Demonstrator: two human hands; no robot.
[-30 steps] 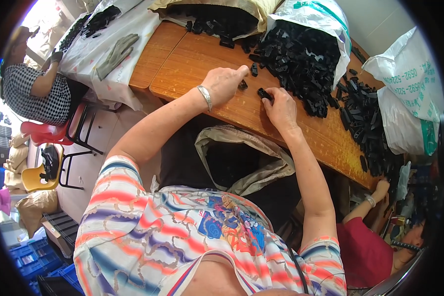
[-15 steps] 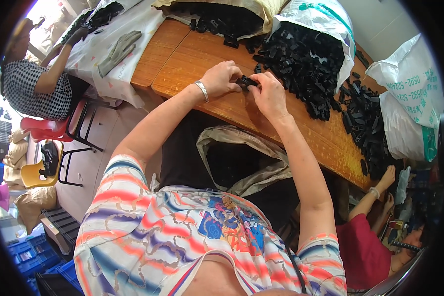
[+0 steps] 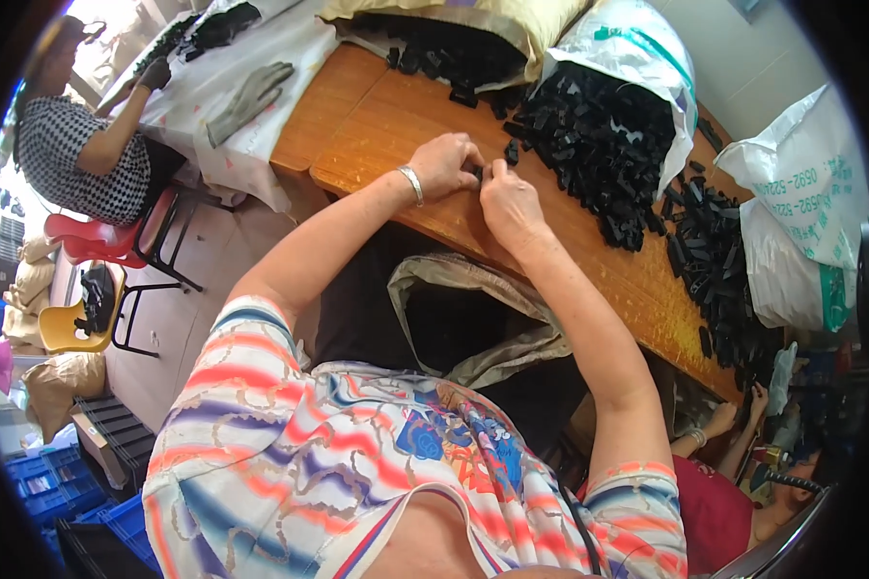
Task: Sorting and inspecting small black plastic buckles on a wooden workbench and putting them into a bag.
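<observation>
Over the wooden table [image 3: 357, 130], my left hand [image 3: 441, 167] and my right hand [image 3: 514, 205] meet with fingertips pinched together. Between them is a small black plastic part [image 3: 479, 176], mostly covered by the fingers, so its shape is hard to read. Just beyond my right fingers, a loose black piece [image 3: 512, 151] rests on the tabletop. To the right of my hands spreads a large heap of black plastic parts [image 3: 599, 145], spilling from a white woven sack [image 3: 637, 43]. Below the table edge, an open beige sack [image 3: 410, 280] sits at my lap, dark inside.
A yellowish sack [image 3: 541, 29] of black parts lies at the back. More black pieces [image 3: 710, 251] and another white sack [image 3: 792, 174] are at the right. A glove [image 3: 246, 101] lies on the covered table at left. One person works on each side.
My hands have drawn closer together, and the black part between them is now mostly hidden. The person at right has pulled their arms back; the view has shifted slightly.
</observation>
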